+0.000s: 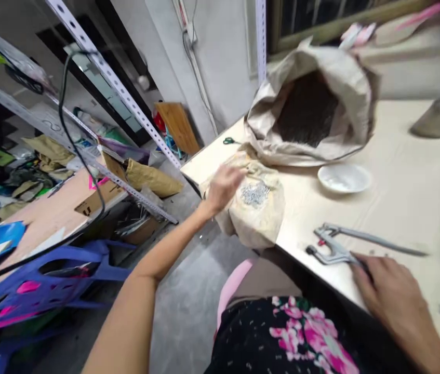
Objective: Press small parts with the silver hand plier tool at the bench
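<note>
My left hand (225,188) is over the left part of a cream cloth (258,223) that hangs over the table's edge; its fingers are blurred. A small heap of silvery metal pieces (255,194) lies on the cloth, right of that hand. My right hand (383,283) is wrapped round the near end of a metal clamp tool (331,252) on the table. One long arm of the tool points away to the right.
A big open sack (309,111) with dark contents stands at the back of the table (410,192). Near it are a white bowl (344,178) and green-handled scissors (229,141). A blue plastic chair (64,275) and metal shelf posts are at the left.
</note>
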A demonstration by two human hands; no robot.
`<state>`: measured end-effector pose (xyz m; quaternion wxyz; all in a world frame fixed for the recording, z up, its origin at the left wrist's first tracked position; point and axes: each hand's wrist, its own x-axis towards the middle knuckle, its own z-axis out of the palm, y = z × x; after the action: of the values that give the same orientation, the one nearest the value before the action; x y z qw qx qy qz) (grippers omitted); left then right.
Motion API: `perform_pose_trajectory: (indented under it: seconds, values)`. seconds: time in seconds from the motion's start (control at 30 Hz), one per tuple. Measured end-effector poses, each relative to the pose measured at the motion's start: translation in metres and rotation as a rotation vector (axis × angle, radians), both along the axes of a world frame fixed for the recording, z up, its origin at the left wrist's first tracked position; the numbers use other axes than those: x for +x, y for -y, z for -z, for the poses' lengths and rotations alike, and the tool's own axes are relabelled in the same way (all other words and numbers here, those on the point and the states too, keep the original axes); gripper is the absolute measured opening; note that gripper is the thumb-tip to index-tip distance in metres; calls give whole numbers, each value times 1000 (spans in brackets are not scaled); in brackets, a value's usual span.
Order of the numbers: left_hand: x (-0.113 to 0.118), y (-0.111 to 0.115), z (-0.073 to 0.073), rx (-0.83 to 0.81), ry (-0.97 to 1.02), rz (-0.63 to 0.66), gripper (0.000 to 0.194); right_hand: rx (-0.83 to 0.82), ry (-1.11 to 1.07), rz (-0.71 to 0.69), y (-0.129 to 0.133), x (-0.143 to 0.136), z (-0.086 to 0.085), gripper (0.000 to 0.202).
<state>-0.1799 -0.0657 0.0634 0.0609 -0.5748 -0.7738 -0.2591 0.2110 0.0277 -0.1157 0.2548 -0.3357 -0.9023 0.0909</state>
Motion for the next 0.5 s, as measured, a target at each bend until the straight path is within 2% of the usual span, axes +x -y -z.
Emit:
perform_pose_trajectory:
  seconds: [0.03,0.07,0.13,0.2,0.27,0.5]
  values:
    - [4,5,16,-68,-8,86,15,-7,-2,0,4,-1,-1,44]
    - [7,9,35,-183,-53,186,18,-12,-13,6,7,-2,-1,40]
    - [8,9,68,-325,-126,274,26,-4,-37,37,13,-7,-2,36]
    - [6,2,87,-372,-177,344,30,9,-53,62,15,-10,-3,34]
    - [3,-5,90,-414,-193,398,31,5,-57,68,16,-12,-4,34]
    - [-1,-13,76,-601,-227,407,27,-32,-69,94,17,-13,-9,35]
